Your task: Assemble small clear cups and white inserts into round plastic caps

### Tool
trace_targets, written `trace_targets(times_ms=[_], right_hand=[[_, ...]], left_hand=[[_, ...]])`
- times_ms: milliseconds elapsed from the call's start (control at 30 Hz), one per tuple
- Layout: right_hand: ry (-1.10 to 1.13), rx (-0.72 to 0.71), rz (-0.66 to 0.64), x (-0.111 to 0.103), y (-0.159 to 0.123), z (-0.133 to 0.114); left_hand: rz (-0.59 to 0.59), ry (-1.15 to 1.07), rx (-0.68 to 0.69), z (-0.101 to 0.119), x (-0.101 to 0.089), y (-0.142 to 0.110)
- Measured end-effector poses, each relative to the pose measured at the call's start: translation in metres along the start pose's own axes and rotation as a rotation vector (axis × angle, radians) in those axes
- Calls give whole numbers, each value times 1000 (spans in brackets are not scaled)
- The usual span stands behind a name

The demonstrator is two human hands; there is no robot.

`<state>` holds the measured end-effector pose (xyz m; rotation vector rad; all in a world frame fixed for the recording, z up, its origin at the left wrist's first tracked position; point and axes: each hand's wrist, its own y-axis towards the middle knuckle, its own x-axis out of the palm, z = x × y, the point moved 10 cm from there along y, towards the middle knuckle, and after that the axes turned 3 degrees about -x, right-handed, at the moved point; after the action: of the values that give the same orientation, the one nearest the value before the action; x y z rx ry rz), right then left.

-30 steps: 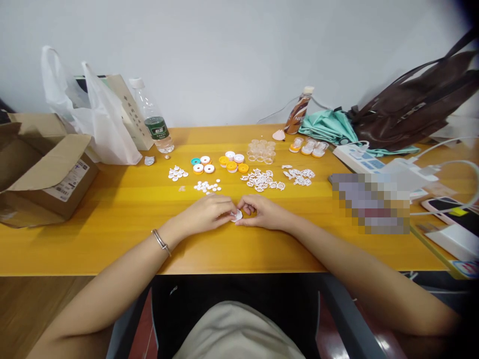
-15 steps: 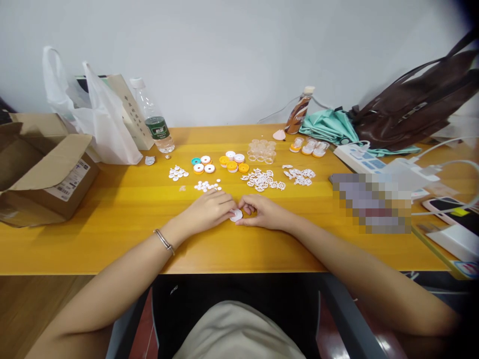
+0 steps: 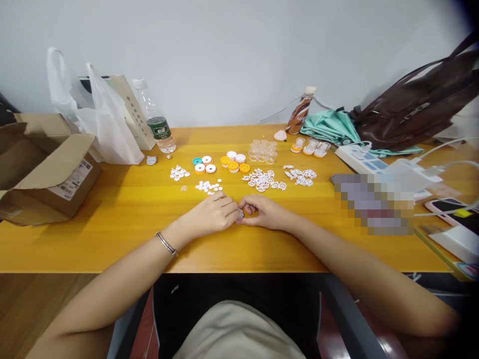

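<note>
Between the fingertips of both hands is a small white round piece (image 3: 240, 214), mostly covered by fingers. My left hand (image 3: 214, 214), with a silver bracelet at its wrist, is closed on it from the left. From the right, my right hand (image 3: 264, 212) pinches its edge between thumb and finger. Just beyond the hands lie several small white discs (image 3: 208, 186) and a pile of white lattice-like pieces (image 3: 263, 180). Farther back are white, orange and teal round caps (image 3: 205, 165), yellow and white caps (image 3: 234, 162), and clear cups (image 3: 262, 152).
An open cardboard box (image 3: 45, 174), a white plastic bag (image 3: 108, 129) and a water bottle (image 3: 160, 129) stand left. At right are a brown drink bottle (image 3: 299, 114), teal folded fabric (image 3: 331, 128), a brown bag (image 3: 415, 109), a power strip (image 3: 362, 160) and a blurred-out flat object (image 3: 374, 204).
The left fingers have moved slightly right over the white round piece, so less of its face shows. My right hand has barely moved.
</note>
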<state>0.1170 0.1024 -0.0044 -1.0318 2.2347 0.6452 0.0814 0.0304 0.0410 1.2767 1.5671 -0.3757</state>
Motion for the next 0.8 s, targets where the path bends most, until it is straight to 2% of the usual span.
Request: trace_targets(times_ms=[333, 600, 800], right_hand=[[15, 9, 6, 0, 0, -1], [18, 11, -2, 0, 0, 0], [16, 10, 12, -1, 1, -1]], left_hand=[[4, -4, 23, 1, 1, 0], [-66, -44, 18, -1, 4, -2], [14, -30, 28, 0, -1, 2]])
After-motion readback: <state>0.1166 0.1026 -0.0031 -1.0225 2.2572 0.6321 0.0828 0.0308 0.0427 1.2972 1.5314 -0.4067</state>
